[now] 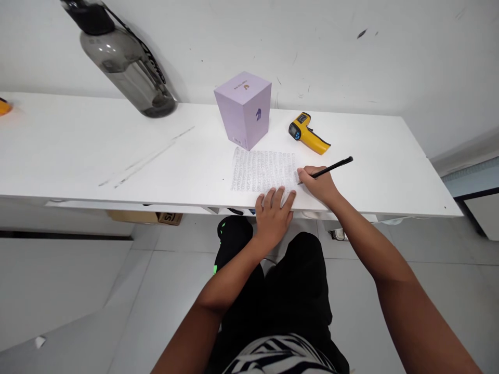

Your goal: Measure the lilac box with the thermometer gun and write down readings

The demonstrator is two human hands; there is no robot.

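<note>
A black pen point(333, 167) is gripped in my right hand point(320, 184), its tip down by the right edge of a sheet of paper point(265, 170). Rows of small handwriting cover the sheet, which lies flat on the white desk point(187, 174). My left hand point(273, 217) rests with spread fingers along the sheet's lower edge, holding nothing. Just behind the paper stands a lilac box point(245, 111), wider at the top than at the base. To its right lies a yellow and black infrared thermometer point(310, 134).
A grey water bottle point(127, 65) with a black cap and strap stands against the wall at the back left. Part of an orange object point(4, 107) shows at the far left edge. Below the desk, a cardboard box point(167, 218) is partly visible.
</note>
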